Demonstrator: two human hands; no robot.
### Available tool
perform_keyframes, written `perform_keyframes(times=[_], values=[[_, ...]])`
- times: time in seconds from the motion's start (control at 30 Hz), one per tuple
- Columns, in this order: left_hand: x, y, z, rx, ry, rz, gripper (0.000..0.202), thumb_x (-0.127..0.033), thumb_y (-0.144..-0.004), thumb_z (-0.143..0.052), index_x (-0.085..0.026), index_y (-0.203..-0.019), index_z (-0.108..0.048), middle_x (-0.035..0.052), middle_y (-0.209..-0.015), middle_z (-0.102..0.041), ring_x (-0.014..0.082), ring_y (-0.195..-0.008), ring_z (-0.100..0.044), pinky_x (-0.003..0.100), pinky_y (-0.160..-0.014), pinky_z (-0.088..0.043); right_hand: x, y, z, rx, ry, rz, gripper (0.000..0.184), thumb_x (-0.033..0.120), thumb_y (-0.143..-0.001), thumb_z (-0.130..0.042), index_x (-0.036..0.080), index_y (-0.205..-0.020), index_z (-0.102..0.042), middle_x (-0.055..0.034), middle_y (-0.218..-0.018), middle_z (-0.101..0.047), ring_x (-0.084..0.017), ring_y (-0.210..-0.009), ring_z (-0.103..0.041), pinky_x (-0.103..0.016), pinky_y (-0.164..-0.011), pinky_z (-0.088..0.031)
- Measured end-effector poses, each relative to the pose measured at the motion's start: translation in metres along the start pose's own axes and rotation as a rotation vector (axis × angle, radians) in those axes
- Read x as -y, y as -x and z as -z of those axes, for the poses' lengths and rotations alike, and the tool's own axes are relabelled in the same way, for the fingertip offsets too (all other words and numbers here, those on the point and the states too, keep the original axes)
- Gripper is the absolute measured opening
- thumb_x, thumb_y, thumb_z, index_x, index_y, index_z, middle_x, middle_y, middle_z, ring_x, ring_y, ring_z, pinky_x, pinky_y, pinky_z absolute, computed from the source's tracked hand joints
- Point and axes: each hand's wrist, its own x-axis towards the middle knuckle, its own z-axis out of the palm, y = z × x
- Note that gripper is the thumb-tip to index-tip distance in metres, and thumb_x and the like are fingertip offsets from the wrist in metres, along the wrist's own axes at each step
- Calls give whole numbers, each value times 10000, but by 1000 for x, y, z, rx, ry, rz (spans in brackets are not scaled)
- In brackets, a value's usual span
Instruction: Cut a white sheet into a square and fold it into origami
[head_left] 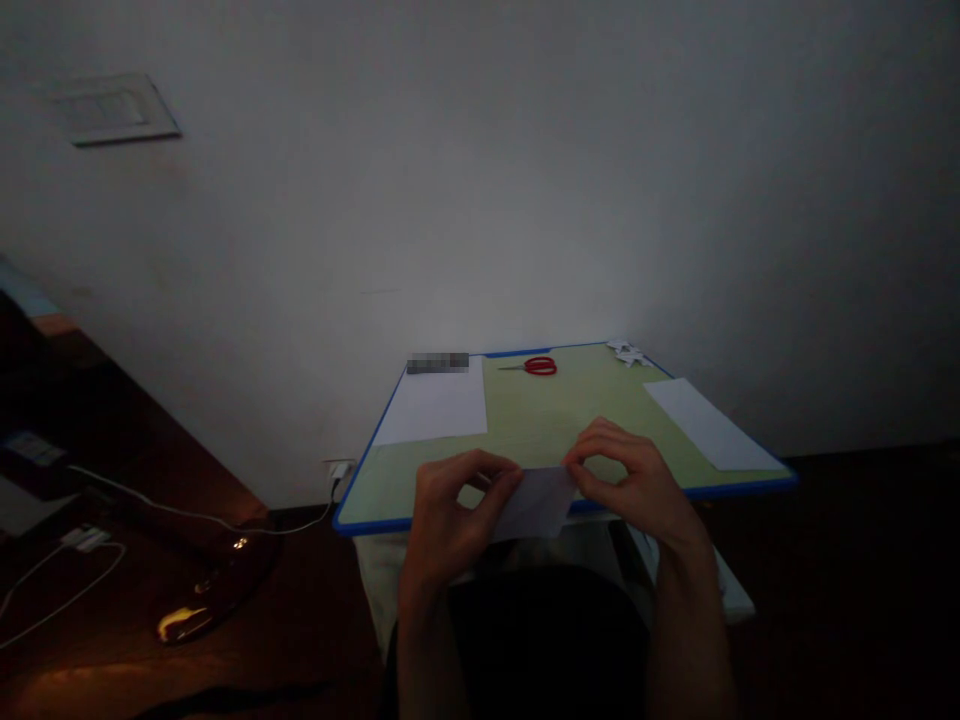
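Note:
A small piece of white paper (534,505) is held up between my two hands, over the near edge of the table (555,420). My left hand (454,510) pinches its upper left corner between thumb and fingers. At the upper right corner, the thumb and index finger of my right hand (634,475) are pinched on the same paper. Beyond my hands, red-handled scissors (538,367) lie near the table's far edge, blades pointing left. A white sheet (435,405) rests on the left side, and a narrower paper strip (709,422) on the right.
A small pile of folded or cut white paper pieces (628,352) sits at the far right corner. A blurred grey object (438,362) lies at the far left. The wall (495,180) stands behind the table. A white cable (217,518) runs to a wall socket on the left.

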Motion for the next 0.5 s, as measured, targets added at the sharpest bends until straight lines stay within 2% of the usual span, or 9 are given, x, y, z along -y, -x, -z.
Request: perform_keyframes(times=[0.23,0.5], values=[[8,1,4,-21,12,66,83,-238,-865,-786,-222,-787,-808,-7,-724,-799,154,-626,-735,241,-607,-576,-6,1,0,-1,31,-54,158,111,-898,-656,237,-815,-704,-10,-788,-695,-201,-780,-638,-338,-727,-483],[12,-3,-5,-35,67,127,87,-230,-849,-776,-216,-772,-812,7,-715,-797,157,-631,-737,238,-595,-587,-14,0,-1,-49,58,-86,147,131,-897,-642,232,-803,-696,-17,-788,-689,-204,-793,-644,-337,-746,-490]])
